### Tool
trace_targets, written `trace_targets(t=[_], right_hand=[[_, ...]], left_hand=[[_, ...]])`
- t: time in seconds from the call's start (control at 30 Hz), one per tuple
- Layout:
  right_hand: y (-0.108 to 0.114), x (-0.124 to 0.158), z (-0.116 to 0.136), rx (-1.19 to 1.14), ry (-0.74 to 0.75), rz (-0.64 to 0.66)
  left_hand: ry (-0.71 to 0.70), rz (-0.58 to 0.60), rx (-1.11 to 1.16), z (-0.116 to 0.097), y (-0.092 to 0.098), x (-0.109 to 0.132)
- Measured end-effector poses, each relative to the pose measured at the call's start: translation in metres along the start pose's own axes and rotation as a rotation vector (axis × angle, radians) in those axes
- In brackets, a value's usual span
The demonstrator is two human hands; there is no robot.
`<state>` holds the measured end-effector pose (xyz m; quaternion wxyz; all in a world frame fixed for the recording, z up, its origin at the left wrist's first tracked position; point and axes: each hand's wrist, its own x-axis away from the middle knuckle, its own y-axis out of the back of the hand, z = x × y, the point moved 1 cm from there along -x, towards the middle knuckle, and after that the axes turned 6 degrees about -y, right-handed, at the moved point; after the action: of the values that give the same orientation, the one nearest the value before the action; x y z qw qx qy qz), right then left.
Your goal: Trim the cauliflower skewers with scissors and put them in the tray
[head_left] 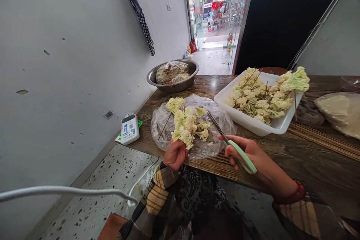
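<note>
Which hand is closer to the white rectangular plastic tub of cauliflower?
Right. The right hand, holding green-handled metal scissors, is on the near side of the tub; the left hand is farther away, to the tub's left.

A white box [130, 130] sits at eight o'clock on the tabletop [298, 161]; checked cloth [146, 35] hangs at eleven; red cylinders [194, 45], probably extinguishers, stand around twelve.

Basin [174, 89] behind plastic bag [218, 143], tub [257, 130] at right, cauliflower [249, 99] in tub (all on table [281, 161]).
</note>
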<state>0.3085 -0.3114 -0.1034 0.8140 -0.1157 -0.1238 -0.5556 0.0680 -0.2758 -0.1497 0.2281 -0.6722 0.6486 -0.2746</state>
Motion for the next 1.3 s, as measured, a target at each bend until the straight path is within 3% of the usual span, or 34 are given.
trace_targets(t=[0.13, 0.23, 0.33, 0.47, 0.6, 1.03, 1.3], right_hand=[[-0.006, 0.003, 0.006, -0.212, 0.079, 0.136], [-0.011, 0.001, 0.007, -0.085, 0.077, 0.144], [-0.015, -0.003, 0.003, 0.237, 0.114, -0.002], [-0.020, -0.004, -0.003, 0.650, 0.372, -0.286], [-0.027, -0.006, -0.009, 0.816, 0.427, -0.351], [-0.032, -0.016, -0.013, 0.890, 0.422, -0.398], [-0.028, -0.022, -0.015, 0.849, 0.435, -0.360]], left_hand=[[0.010, -0.003, -0.003, 0.001, 0.002, -0.001], [0.007, -0.003, 0.013, 0.001, 0.002, -0.001], [0.007, -0.010, 0.033, 0.001, 0.001, -0.001], [-0.008, -0.042, 0.053, 0.000, -0.001, 0.000], [-0.028, -0.050, 0.059, 0.001, -0.002, 0.000], [-0.055, 0.078, -0.075, 0.008, -0.005, -0.003], [-0.054, 0.075, -0.137, 0.006, -0.011, -0.001]])
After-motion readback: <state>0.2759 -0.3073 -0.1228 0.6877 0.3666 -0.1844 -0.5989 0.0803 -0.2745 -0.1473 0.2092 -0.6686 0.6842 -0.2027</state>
